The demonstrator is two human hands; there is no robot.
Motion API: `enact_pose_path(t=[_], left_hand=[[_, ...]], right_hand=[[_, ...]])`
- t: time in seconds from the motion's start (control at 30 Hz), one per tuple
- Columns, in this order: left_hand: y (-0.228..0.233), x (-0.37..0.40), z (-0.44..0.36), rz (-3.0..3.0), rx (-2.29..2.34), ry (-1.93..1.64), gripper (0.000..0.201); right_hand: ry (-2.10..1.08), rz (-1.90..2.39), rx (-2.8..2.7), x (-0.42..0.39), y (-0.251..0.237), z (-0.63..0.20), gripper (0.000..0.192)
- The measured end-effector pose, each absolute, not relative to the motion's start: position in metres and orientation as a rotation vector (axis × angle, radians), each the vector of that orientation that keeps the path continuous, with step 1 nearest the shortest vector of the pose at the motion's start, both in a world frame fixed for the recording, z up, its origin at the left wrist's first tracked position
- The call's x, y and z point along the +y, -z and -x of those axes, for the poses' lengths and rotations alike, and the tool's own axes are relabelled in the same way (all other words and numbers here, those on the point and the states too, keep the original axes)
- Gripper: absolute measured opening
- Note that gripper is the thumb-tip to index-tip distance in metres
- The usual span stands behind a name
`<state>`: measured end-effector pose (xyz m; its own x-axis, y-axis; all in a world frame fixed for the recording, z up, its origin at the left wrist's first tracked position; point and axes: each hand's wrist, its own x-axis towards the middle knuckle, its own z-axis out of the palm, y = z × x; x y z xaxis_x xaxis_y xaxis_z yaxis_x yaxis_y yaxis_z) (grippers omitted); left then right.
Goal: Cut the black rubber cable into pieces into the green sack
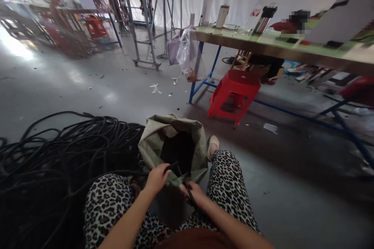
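Between my knees stands a pale green woven sack (152, 132) with its mouth rolled open and its inside dark. My left hand (157, 179) is closed on the end of a black cord (172, 166), held over the sack's near rim. In my right hand (194, 193) is a pair of dark scissors (187, 187), their blades pointing up and left towards the cord's end. Whether the blades touch the cord is too blurred to tell. A large tangled heap of black cord (96, 144) lies on the floor to the left.
A red plastic stool (233, 89) stands beyond the sack, beside a long table (233, 38) on blue legs. Clear and purple plastic bags (187, 52) hang at the table's corner. A metal wheeled rack (146, 42) is further back. Scraps (155, 88) litter the grey floor.
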<state>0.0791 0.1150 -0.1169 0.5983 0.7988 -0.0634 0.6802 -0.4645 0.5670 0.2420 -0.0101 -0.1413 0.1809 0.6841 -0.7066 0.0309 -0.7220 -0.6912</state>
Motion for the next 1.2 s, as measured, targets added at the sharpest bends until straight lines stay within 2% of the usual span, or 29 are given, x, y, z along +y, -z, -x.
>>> enact_pose_path(t=[0.13, 0.7, 1.2], left_hand=[[0.120, 0.113, -0.085, -2.290, 1.123, -0.291, 0.029], [0.118, 0.110, -0.090, -2.324, 1.128, -0.288, 0.028], [0.119, 0.110, -0.092, -2.366, 1.117, -0.229, 0.028]], right_hand=[[-1.566, 1.939, -0.688, -0.004, 0.145, -0.243, 0.034], [-1.423, 1.990, -0.829, 0.005, 0.161, -0.250, 0.032], [-1.452, 2.030, -0.843, 0.006, 0.146, -0.250, 0.030]])
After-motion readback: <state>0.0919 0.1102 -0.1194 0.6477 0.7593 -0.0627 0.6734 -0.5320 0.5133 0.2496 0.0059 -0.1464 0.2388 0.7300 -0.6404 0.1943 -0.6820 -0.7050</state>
